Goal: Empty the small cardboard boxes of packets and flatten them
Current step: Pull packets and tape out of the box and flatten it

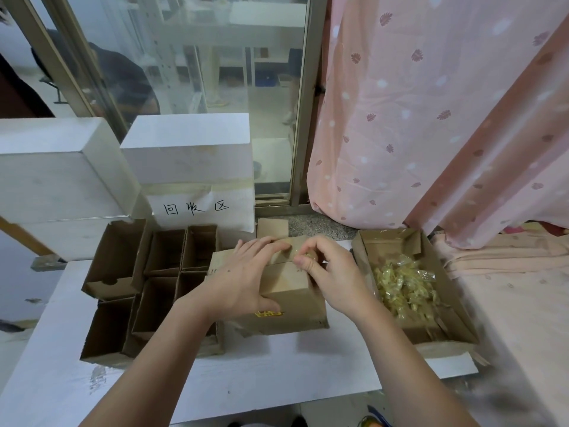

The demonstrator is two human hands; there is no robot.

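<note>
A small closed cardboard box (289,291) with a yellow label stands in the middle of the white table. My left hand (243,278) lies over its top, fingers stretched along the taped seam and thumb against the front face. My right hand (326,272) pinches a crumpled bit of clear tape (308,257) at the seam on the box's top. To the right, an open cardboard tray (455,328) holds a heap of clear yellowish packets (403,288).
Several open, empty cardboard boxes (160,282) crowd the left side of the white table (246,380). White foam blocks (187,149) and a paper sign (200,208) stand behind them. A pink curtain (431,118) hangs at the right, over a pink cloth (508,272).
</note>
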